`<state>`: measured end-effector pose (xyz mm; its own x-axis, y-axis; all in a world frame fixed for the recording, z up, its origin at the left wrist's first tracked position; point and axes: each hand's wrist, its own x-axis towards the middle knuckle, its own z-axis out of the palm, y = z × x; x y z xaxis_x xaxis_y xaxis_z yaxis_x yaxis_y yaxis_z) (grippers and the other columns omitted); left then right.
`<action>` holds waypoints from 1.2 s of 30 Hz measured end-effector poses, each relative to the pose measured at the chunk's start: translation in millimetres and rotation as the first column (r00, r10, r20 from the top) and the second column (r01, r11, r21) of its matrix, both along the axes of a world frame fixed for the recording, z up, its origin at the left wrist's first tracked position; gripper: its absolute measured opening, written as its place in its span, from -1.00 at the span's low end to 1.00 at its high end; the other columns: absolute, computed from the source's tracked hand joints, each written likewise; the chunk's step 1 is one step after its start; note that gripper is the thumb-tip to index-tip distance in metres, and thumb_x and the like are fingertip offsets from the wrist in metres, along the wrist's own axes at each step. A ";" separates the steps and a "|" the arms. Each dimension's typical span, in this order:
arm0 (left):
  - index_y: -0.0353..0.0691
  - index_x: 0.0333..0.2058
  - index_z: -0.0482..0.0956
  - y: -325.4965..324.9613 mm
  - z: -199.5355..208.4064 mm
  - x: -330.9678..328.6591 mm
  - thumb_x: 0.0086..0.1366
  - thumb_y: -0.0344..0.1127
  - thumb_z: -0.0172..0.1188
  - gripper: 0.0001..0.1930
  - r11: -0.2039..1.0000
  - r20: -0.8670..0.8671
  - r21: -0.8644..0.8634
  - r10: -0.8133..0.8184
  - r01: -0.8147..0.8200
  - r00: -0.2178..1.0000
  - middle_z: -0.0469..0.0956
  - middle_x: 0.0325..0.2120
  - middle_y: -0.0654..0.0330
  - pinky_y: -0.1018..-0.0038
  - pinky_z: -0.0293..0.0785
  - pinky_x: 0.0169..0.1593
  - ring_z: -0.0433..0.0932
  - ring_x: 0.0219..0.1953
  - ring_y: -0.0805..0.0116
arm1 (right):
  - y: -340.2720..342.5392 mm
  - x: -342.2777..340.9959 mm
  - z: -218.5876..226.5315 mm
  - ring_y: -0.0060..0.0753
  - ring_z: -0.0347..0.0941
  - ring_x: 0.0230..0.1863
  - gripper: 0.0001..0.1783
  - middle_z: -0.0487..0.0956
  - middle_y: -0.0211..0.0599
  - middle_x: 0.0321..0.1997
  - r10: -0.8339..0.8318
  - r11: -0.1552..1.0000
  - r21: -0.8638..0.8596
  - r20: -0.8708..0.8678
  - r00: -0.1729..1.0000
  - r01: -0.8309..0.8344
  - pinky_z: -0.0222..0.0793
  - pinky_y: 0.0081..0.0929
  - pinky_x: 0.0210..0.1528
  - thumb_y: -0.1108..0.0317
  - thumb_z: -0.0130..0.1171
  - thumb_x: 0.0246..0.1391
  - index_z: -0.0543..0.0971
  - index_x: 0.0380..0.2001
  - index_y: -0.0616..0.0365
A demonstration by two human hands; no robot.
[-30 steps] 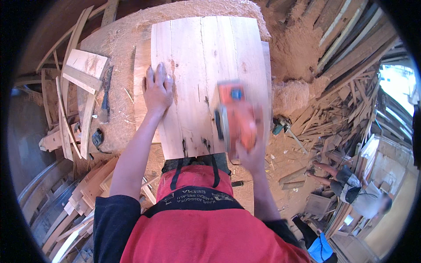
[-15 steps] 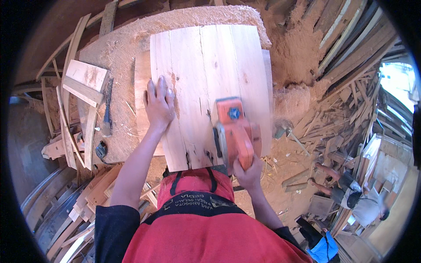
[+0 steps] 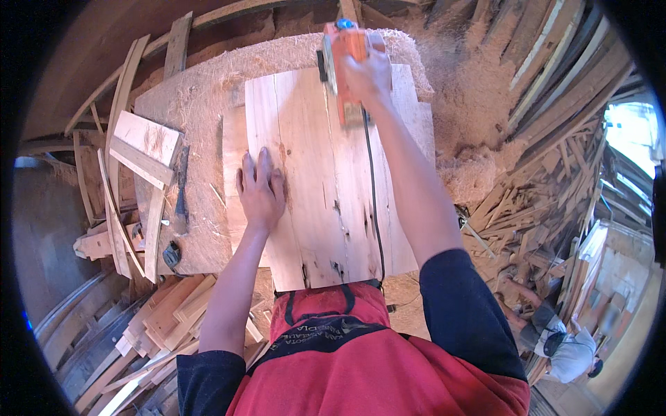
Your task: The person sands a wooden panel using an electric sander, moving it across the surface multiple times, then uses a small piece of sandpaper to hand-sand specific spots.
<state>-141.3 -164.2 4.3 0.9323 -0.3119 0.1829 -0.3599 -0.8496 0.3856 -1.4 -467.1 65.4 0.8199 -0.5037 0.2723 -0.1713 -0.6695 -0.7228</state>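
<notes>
A wide panel of pale joined boards (image 3: 312,187) lies flat before me, with dark knots and cracks along its seams. My left hand (image 3: 262,194) rests on its left part, fingers spread flat on the wood. At the panel's far edge, my right hand (image 3: 370,75) grips an orange electric hand planer (image 3: 345,62) by its handle. The planer's front reaches past the edge over the shavings. Its black cord (image 3: 374,215) runs back toward me across the panel. Beneath the panel lies another board (image 3: 234,152), mostly covered.
Shavings coat the workbench (image 3: 201,104). On its left sit an offcut (image 3: 146,139), a dark long-handled tool (image 3: 182,180) and a tape measure (image 3: 172,254). Wood scraps (image 3: 555,187) heap up at right, stacked boards (image 3: 166,312) at lower left. Another person (image 3: 565,347) works at lower right.
My right hand has pushed the planer from the panel's near right part to its far edge. My left hand stays flat on the panel. A person in blue has left the view.
</notes>
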 end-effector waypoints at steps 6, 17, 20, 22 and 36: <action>-0.19 0.36 0.32 7.1 -12.0 -5.6 0.46 -0.09 0.00 -0.43 0.999 0.027 -0.033 0.000 0.001 1.000 0.30 0.27 -0.30 -0.07 0.08 0.40 0.26 0.36 -0.18 | 8.7 -38.2 18.8 0.18 0.64 -0.36 -0.49 0.66 0.15 -0.46 0.082 0.937 0.348 -0.192 0.978 -0.010 0.55 0.01 -0.19 -0.09 0.23 -0.02 0.70 -0.39 0.24; -0.10 0.39 0.28 5.3 -18.9 -0.7 0.46 -0.02 -0.05 -0.40 0.998 0.010 0.008 0.059 -0.059 0.998 0.21 0.35 -0.22 -0.03 -0.03 0.46 0.19 0.41 -0.08 | 125.2 -546.5 50.3 -0.28 0.66 -0.35 -0.69 0.66 -0.12 -0.42 0.039 0.865 0.459 -0.465 0.884 0.204 0.53 -0.32 -0.28 0.37 0.34 -0.01 0.59 -0.22 0.33; -0.10 0.39 0.27 4.1 -15.3 -0.4 0.47 -0.03 -0.06 -0.41 0.999 -0.006 0.003 0.052 -0.052 0.999 0.19 0.36 -0.23 -0.04 -0.05 0.47 0.16 0.43 -0.09 | 139.3 -584.8 52.2 -0.35 0.65 -0.38 -0.71 0.66 -0.15 -0.45 0.020 0.834 0.488 -0.495 0.869 0.258 0.53 -0.34 -0.31 0.38 0.34 -0.02 0.60 -0.24 0.32; -0.10 0.40 0.27 3.2 -15.9 -1.3 0.47 -0.04 -0.06 -0.41 0.999 -0.004 0.000 0.048 -0.048 0.999 0.19 0.36 -0.23 -0.04 -0.06 0.47 0.16 0.43 -0.09 | 143.2 -572.5 57.3 -0.49 0.59 -0.40 -0.72 0.63 -0.20 -0.47 0.014 0.783 0.541 -0.510 0.860 0.308 0.51 -0.36 -0.33 0.40 0.31 -0.03 0.59 -0.24 0.32; -0.17 0.38 0.29 5.4 -7.2 1.3 0.46 -0.06 -0.04 -0.41 0.999 -0.078 0.014 0.035 -0.034 0.996 0.16 0.37 -0.27 -0.06 -0.08 0.47 0.13 0.44 -0.14 | 72.7 -266.8 48.7 -0.17 0.62 -0.39 -0.76 0.65 -0.03 -0.44 0.047 0.907 0.418 -0.218 0.975 0.050 0.50 -0.25 -0.29 0.34 0.29 -0.03 0.61 -0.31 0.28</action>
